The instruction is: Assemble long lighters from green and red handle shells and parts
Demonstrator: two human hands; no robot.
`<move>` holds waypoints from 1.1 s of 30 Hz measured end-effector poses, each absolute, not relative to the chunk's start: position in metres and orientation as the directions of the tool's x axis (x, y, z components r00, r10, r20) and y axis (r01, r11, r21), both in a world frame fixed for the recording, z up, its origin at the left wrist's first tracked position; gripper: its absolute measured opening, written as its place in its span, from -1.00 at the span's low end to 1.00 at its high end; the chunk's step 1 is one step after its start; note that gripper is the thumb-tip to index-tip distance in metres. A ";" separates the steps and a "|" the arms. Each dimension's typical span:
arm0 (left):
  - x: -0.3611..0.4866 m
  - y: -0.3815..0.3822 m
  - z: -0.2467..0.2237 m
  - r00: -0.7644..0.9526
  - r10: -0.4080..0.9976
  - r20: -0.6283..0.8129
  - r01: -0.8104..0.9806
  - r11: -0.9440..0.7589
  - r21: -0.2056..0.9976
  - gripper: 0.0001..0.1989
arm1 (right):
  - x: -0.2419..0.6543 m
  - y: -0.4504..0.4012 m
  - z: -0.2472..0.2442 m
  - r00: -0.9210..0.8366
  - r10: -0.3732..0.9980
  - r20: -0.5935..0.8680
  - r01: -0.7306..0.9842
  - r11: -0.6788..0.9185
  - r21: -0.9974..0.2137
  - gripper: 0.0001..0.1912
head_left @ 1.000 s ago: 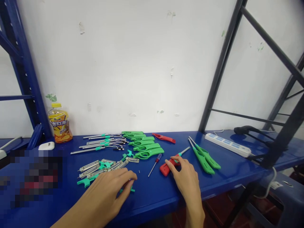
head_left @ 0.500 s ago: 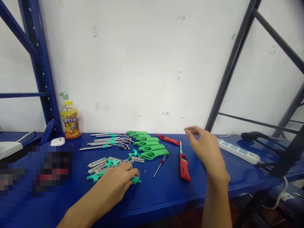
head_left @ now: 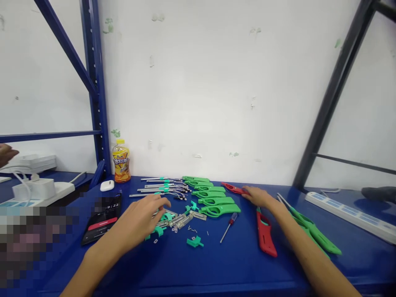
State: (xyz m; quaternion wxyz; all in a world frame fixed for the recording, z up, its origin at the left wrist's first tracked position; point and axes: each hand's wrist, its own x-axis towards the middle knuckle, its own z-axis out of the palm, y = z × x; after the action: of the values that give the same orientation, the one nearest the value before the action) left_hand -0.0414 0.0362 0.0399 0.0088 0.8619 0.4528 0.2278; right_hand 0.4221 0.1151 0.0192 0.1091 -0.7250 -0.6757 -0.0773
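Note:
My left hand (head_left: 144, 216) hovers over the clear fuel tanks (head_left: 182, 220), fingers curled but apart, with nothing visible in them. Just right of it lies a loose teal trigger piece (head_left: 194, 241) beside tiny metal bits (head_left: 192, 229). At the back, the fingers of my right hand (head_left: 258, 196) close on the near end of a red lighter handle shell (head_left: 234, 188); their tips are partly hidden. Under that forearm rests a red lighter (head_left: 266, 237), its nozzle partly covered. Several green handle shells (head_left: 218, 210) lie in a column between my hands, near a screwdriver (head_left: 229, 227).
Metal lighter rods with wires (head_left: 163, 187) lie at the back left. Assembled green lighters (head_left: 318, 233) and a white power strip (head_left: 349, 214) are on the right. Left are a drink bottle (head_left: 121, 163), a white earbud case (head_left: 107, 185) and a phone (head_left: 103, 216). Another person's hand (head_left: 6, 154) shows far left.
My right hand has come down from the air onto the red shell. My left hand has drawn back leftward from the teal trigger piece. The view has turned, shifting everything rightward.

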 end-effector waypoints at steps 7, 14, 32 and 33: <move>-0.045 0.042 0.041 0.445 0.790 0.422 0.784 -0.571 0.244 -0.63 | 0.417 0.126 0.002 0.042 0.963 0.267 0.997 -0.025 -0.069 -0.60; -0.042 0.039 0.041 0.436 0.795 0.423 0.780 -0.568 0.264 -0.64 | 0.417 0.119 0.021 0.156 0.907 0.391 0.952 -0.032 -0.303 -0.58; -0.045 0.047 0.031 0.431 0.791 0.435 0.794 -0.561 0.232 -0.63 | 0.367 0.108 0.022 0.052 0.989 0.137 0.216 0.123 -0.969 -0.57; -0.045 0.047 0.032 0.435 0.794 0.424 0.796 -0.559 0.231 -0.62 | 0.365 0.107 0.022 0.018 0.991 0.136 0.185 0.130 -0.974 -0.56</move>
State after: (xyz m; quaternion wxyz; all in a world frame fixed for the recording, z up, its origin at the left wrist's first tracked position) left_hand -0.0453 0.0467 0.0321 -0.0018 0.8470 0.4693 0.2495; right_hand 0.3649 0.1067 0.0219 0.4917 -0.5168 -0.5685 0.4098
